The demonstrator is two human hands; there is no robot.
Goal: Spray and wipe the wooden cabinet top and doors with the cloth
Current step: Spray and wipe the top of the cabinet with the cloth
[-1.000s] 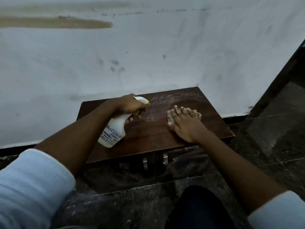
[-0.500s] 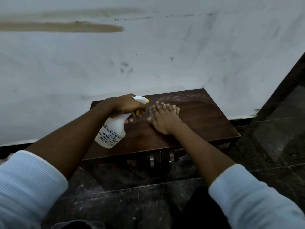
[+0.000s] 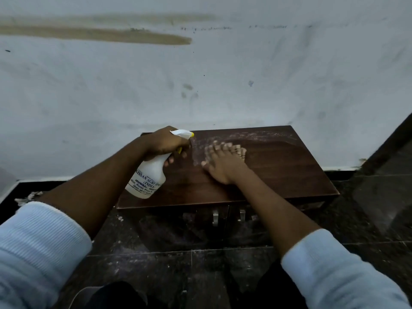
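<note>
Watch the spray bottle (image 3: 148, 177) first. Your left hand (image 3: 166, 142) is wrapped tight round its neck, and its yellow tip points toward your right hand (image 3: 223, 166), which is just beside it. If you squeeze now, I think the spray would wet your fingers and not the wood. The bottle hangs tilted over the left part of the cabinet top (image 3: 278, 175), so a big swing of your arm could bump it on the wood. Your right hand lies flat with straight fingers and presses the cloth (image 3: 242, 152) down. It does not grip it. A fast push could let the cloth slip out or bunch up under your palm. Only a small pale bit of the cloth peeks out past your fingertips, and it is blurry, so I cannot tell how it is folded. The cabinet top is dark brown wood, sitting against the white wall (image 3: 200, 85). The near part looks smooth and dark. The far part has a white, dusty smear that runs from beside the bottle tip to the far right corner. Your cloth is at the left end of that smear, so you could miss the far right bit if you stop short. The doors (image 3: 200, 226) below, with two small metal handles (image 3: 215, 217), are in shadow, so I cannot tell if they are clean. The dark floor (image 3: 156, 264) in front has pale specks on it.
</note>
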